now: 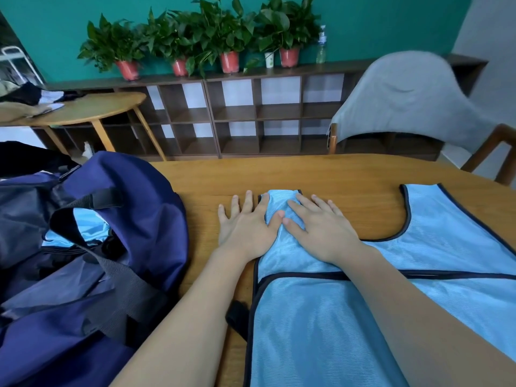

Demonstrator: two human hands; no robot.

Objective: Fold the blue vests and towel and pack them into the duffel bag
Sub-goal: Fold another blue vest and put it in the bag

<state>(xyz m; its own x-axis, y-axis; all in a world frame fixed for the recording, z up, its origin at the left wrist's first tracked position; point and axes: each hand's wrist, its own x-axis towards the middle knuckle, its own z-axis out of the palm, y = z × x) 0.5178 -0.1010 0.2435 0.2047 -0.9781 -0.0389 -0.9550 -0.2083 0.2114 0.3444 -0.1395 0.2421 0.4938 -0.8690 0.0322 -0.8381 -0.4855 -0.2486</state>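
Vest fabric lies directly under both palms: the light blue vest (pixel 349 303) is spread flat on the wooden table (pixel 307 174), its body nearest the person and its shoulder straps pointing away, so its long axis runs from the near edge toward the far one. The left shoulder strap (pixel 282 208) is where the hands meet. The right hand (pixel 318 227) rests wholly on that strap with fingers straight and spread, pressing rather than gripping. The left hand (pixel 248 222) is likewise flat and open, but only its thumb side touches the cloth; its outer fingers lie on bare wood just beside the strap. The other strap (pixel 435 208) stretches off to the right, well apart from either hand, so the right arm is judged the nearer one for reaching it (it would cross the vest's neckline to get there).

The duffel bag (pixel 125 247), navy with black webbing handles, sits open on the table to the left, near the left forearm. More light blue fabric (pixel 83 224) shows inside its mouth, likely a vest already packed. The likely step in hand is smoothing the strap before a fold. A grey cloth (pixel 405 101) hangs over the chair (pixel 497 152) across the table; whether it is the towel cannot be told.

No brand, label or readable writing appears on the vest or the bag.
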